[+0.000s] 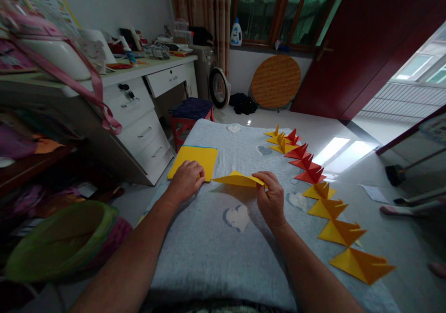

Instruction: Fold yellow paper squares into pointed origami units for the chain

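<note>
My right hand (271,196) pinches a folded yellow paper piece (237,179) and holds it just above the grey heart-patterned cloth (223,248). My left hand (186,179) rests on the near corner of a stack of yellow paper sheets (195,159), fingers curled onto the top sheet. Along the right side of the cloth runs a row of several folded paper triangles, yellow (360,264) near me and red (308,164) further off.
A white desk with drawers (146,117) stands to the left, with a red stool (190,117) beside it. A green basket (59,238) sits at lower left. A round wooden board (276,81) leans against the far wall. Bare tiled floor lies to the right.
</note>
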Available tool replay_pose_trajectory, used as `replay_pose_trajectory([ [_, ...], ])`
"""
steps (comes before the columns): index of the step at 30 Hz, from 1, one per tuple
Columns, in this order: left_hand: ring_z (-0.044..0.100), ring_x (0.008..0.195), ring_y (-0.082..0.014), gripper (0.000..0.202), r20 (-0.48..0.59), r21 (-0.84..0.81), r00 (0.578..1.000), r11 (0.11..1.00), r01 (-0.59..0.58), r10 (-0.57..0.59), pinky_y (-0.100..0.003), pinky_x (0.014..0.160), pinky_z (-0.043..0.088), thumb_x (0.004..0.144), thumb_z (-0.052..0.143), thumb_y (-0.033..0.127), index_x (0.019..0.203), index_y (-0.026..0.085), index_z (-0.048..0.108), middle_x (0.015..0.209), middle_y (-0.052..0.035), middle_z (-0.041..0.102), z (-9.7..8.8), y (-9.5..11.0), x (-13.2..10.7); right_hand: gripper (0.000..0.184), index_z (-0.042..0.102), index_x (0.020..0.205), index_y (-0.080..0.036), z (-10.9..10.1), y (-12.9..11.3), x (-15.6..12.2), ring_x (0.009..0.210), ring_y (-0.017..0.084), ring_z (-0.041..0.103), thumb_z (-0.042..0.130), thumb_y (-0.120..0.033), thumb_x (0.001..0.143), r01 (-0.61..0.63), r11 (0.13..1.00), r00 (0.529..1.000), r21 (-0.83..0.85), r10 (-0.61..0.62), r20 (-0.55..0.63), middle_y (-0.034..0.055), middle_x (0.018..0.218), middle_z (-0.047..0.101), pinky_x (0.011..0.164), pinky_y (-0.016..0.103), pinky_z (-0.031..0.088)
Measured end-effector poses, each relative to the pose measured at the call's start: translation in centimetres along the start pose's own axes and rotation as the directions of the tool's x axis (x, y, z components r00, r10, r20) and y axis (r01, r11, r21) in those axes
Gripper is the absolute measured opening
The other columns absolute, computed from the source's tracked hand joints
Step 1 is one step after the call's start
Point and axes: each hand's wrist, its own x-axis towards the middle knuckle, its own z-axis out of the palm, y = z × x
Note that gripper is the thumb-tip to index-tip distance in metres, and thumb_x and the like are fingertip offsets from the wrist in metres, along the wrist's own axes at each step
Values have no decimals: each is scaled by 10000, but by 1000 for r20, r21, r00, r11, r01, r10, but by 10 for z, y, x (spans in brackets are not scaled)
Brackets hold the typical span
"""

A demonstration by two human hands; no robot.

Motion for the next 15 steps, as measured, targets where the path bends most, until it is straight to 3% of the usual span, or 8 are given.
replay_pose_trajectory([
  [7,543,918,-257,97,13,-19,1000,1000,-4,4,-386,842,422,815,691,258,848,188,633,915,-63,634,10,11,1,330,721,931,-213,0,0,0,947,238,629,452,-96,779,5,1000,1000,9,-5,-12,81,968,678,862,390,509],
  [15,530,951,-254,159,14,5,1000,1000,-28,28,-380,864,433,771,764,255,858,199,642,953,-51,614,8,-2,3,314,717,928,-208,0,-1,1,930,222,631,454,-95,798,9,1000,1000,12,-9,-19,73,950,677,840,364,509],
])
